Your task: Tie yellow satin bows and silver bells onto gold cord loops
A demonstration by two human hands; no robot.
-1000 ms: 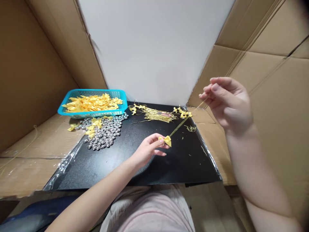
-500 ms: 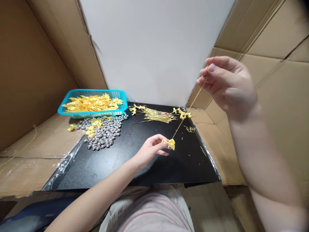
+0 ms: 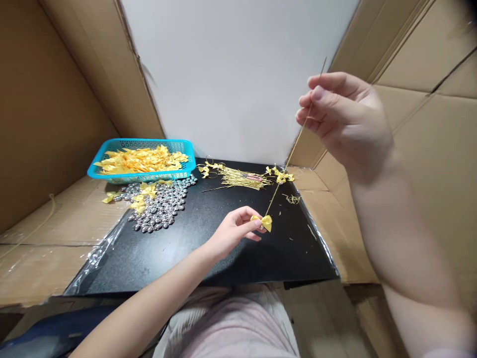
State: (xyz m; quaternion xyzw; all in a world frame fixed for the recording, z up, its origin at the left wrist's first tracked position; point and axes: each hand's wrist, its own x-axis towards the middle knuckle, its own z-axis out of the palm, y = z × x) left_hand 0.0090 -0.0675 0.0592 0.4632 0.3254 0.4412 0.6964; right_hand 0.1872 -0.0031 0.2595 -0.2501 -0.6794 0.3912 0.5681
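Observation:
Low over the black table, my left hand [image 3: 240, 226] pinches a small yellow ribbon bow [image 3: 267, 223] between thumb and fingers. A thin yellow cord [image 3: 278, 188] runs taut from the bow up to the right. High on the right, my right hand [image 3: 345, 114] is closed on the cord's upper part. A thin dark tip, like a needle [image 3: 323, 67], sticks up above its fingers. Whether this tip is joined to the cord is hidden by the fingers. Something small and shiny shows at the bow's middle, partly covered by my left thumb.
A blue basket [image 3: 141, 175] of yellow bows stands back left. Before it lie silver beads [image 3: 158, 211] with several loose bows [image 3: 148, 189]. A bundle of yellow cords [image 3: 244, 178] and finished-looking bows [image 3: 279, 175] lie at the back. Cardboard walls [image 3: 417, 124] flank the black table [image 3: 179, 263].
My right hand has shifted slightly up and left, and the dark needle-like tip now shows above its fingers. The bow has turned a little in my left hand, which stays almost in place.

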